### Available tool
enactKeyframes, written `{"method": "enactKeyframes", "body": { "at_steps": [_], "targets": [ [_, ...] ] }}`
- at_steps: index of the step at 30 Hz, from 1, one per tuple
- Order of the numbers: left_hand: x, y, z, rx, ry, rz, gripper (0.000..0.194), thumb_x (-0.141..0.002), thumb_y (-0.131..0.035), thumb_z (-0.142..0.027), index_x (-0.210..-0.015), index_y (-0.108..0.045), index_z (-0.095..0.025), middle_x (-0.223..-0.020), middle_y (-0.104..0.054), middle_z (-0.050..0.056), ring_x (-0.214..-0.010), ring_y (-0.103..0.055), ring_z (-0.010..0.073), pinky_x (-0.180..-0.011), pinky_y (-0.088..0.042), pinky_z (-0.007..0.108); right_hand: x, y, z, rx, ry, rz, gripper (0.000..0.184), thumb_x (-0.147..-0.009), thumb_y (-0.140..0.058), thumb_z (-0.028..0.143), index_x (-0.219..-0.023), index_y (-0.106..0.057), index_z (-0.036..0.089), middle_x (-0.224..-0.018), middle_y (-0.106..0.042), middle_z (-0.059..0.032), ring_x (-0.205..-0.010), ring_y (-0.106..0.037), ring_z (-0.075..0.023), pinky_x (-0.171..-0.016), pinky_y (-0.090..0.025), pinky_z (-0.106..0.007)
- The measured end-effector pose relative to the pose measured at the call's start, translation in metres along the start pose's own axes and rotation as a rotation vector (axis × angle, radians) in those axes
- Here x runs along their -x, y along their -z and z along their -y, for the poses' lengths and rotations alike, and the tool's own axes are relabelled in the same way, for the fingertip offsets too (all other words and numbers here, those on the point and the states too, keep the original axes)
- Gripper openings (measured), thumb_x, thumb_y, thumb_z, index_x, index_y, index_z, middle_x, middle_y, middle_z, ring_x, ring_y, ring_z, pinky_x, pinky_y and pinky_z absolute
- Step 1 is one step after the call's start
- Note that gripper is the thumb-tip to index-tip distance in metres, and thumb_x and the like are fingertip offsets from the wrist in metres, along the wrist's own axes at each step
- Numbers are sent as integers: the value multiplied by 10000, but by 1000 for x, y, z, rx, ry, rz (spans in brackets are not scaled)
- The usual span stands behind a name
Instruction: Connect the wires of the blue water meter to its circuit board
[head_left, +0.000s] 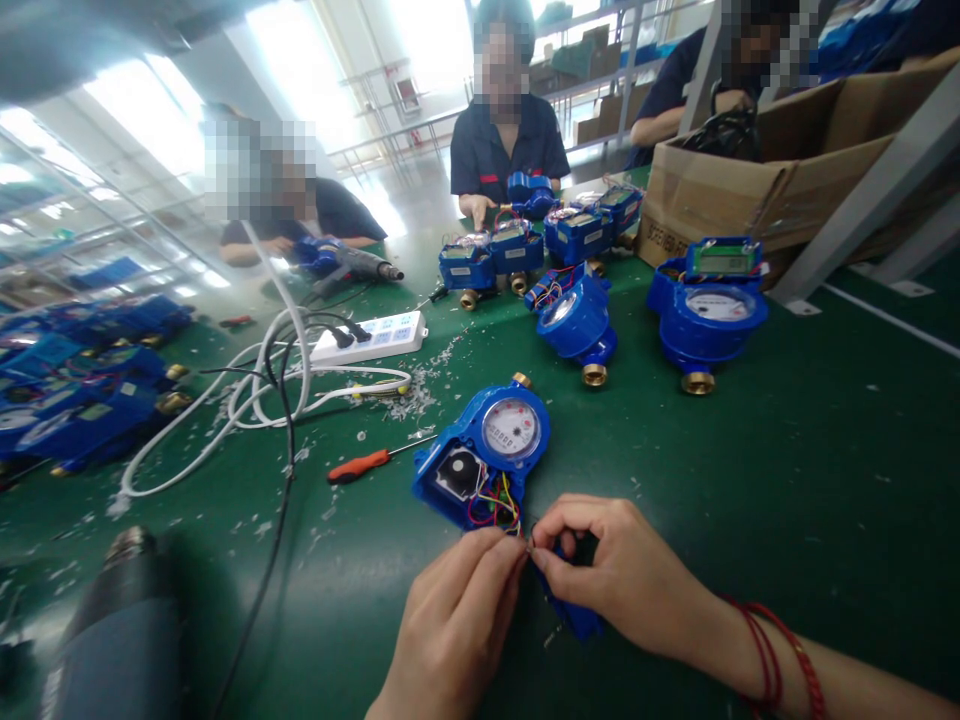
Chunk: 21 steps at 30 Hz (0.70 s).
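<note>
A blue water meter [480, 440] lies on the green table with its side housing uncovered, showing a black round part and thin coloured wires [499, 498]. The wires run down to my fingertips. My left hand [461, 610] pinches them at the lower edge of the housing. Facing it, my right hand [600, 560] is closed in a pinch on the wires too, its fingertips almost touching the left ones. Under my right hand lies a blue cover part [574, 612], partly hidden by the fingers. Exactly which wire each hand grips is too small to see.
An orange screwdriver [360, 467] lies left of the meter, near a white power strip [371, 338] with looped cables. A heat gun [120, 630] stands at lower left. More blue meters [709, 310] sit beyond, beside a cardboard box [780, 190]. Several people work across the table.
</note>
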<state>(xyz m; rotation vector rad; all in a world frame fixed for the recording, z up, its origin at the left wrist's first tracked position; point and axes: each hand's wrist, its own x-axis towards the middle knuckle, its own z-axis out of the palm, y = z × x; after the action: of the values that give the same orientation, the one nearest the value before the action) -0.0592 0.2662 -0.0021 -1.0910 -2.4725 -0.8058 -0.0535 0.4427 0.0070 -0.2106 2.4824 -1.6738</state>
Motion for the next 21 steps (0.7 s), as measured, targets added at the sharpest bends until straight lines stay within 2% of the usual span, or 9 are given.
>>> {"method": "enactKeyframes", "body": {
  "at_steps": [6,13,21],
  "targets": [
    [-1,-4,-3,41,28,-20,215,-766,-543,-21,-953,-577,-121,-853,-622,52,-773,-583,90,-719,-449,148,0,-2,-3,10,8,-4,83,-727,-571,137,-685,-627,182,-650,-571,36,-600,-499,-97,-559,-390,-215],
    [-10,-3,-11,235,209,-40,129,-766,-530,-38,-808,-587,-145,-744,-609,9,-688,-577,64,-657,-442,124,0,-3,-5,-29,1,5,75,-726,-569,142,-692,-625,179,-673,-578,28,-615,-505,-101,-567,-394,-221],
    [-10,-2,-9,326,417,57,103,-779,-521,-96,-745,-594,-160,-715,-622,-10,-648,-579,70,-614,-439,133,3,-4,-6,-51,20,14,64,-705,-580,135,-687,-622,179,-670,-574,28,-615,-502,-100,-569,-394,-217]
  ]
}}
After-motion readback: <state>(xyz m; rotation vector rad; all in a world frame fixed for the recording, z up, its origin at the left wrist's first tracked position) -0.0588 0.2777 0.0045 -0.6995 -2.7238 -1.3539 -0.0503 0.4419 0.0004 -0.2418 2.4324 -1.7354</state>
